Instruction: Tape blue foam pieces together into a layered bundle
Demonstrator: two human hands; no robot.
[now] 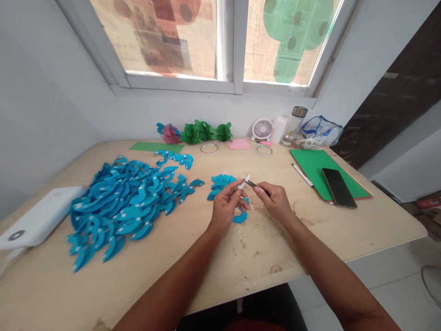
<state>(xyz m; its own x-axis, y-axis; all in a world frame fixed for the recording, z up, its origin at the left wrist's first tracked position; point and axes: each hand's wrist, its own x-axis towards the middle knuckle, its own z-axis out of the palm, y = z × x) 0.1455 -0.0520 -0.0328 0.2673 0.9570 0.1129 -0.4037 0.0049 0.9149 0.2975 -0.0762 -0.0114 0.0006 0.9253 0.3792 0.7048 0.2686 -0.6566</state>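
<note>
My left hand (225, 202) is closed, pinching a small white strip (247, 178) between thumb and fingers. In my right hand (275, 200) is a slim dark tool (251, 183) that looks like tweezers, its tip touching or close to the strip. Beneath my left hand lies a curved blue paper piece (240, 217), partly covered by the fingers. Just beyond that hand sit pleated blue paper pieces (220, 183). A big heap of curved blue paper pieces (131, 197) with small white squares on them spreads over the left of the table.
Along the wall stand green paper decorations (205, 130), a small fan (262, 129) and a glass bottle (295, 125). Two tape rolls (209, 152) lie in front. To the right are green sheets (310, 168), a phone (339, 187) and a pen (302, 175). A white box-shaped device (44, 216) is far left.
</note>
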